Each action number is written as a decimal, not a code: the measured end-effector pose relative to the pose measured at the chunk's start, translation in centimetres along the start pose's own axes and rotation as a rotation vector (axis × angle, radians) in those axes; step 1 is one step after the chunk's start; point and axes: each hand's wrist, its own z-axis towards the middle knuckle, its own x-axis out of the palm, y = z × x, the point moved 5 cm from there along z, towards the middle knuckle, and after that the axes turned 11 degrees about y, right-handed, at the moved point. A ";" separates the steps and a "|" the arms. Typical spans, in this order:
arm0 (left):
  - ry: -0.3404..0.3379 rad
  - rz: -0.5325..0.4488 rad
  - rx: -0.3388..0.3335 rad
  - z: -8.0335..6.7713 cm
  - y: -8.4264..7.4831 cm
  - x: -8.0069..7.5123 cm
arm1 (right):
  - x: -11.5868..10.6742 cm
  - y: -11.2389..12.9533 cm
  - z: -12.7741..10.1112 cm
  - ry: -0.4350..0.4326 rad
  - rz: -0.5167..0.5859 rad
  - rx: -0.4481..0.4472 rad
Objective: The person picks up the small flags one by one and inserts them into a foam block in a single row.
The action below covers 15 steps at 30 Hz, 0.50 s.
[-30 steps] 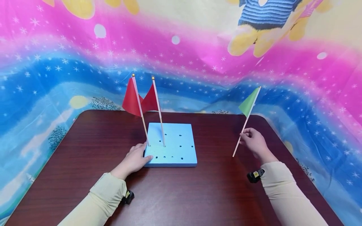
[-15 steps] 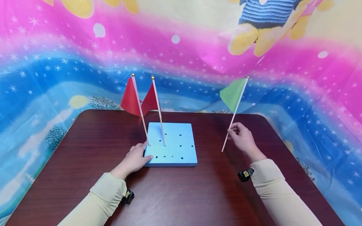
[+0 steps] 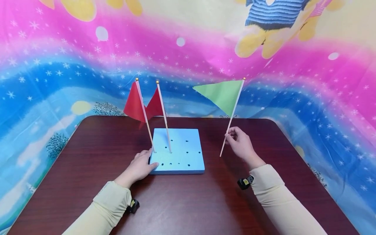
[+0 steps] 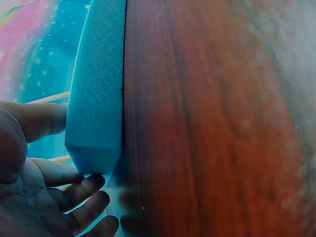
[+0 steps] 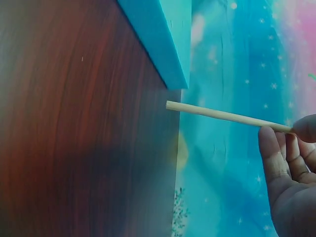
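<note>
A light blue foam board [image 3: 179, 137] with several small holes lies on the table. Two red flags [image 3: 135, 102] stand in it on thin wooden sticks, leaning slightly left. My left hand [image 3: 140, 164] holds the board's near left corner, thumb on the top face and fingers against the side; the left wrist view shows the fingertips [image 4: 94, 183] at the corner. Right of the board, my right hand [image 3: 240, 142] pinches the stick of a green flag [image 3: 224, 94] below the cloth. The bare lower end of this stick [image 5: 212, 112] points down toward the table, apart from the board.
The dark red-brown wooden table [image 3: 182, 202] has rounded far corners. Behind it hangs a pink and blue printed backdrop [image 3: 188, 62]. A small black camera [image 3: 245, 182] sits at the right wrist, another [image 3: 133, 206] at the left.
My right hand has carried the green flag leftward toward the board, and its cloth now shows spread out wider. The left hand, the board and the red flags stay in place.
</note>
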 end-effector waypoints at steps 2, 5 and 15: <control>0.001 -0.002 -0.003 -0.1 0.1 0.1 | 0.4 0.3 0.1 0.001 0.008 -0.008; 0.002 -0.004 -0.004 -0.1 0.1 0.1 | 1.1 0.7 0.3 0.003 0.033 -0.018; 0.011 -0.013 -0.006 -0.3 -0.2 -0.1 | 3.4 2.7 1.2 0.003 0.095 -0.081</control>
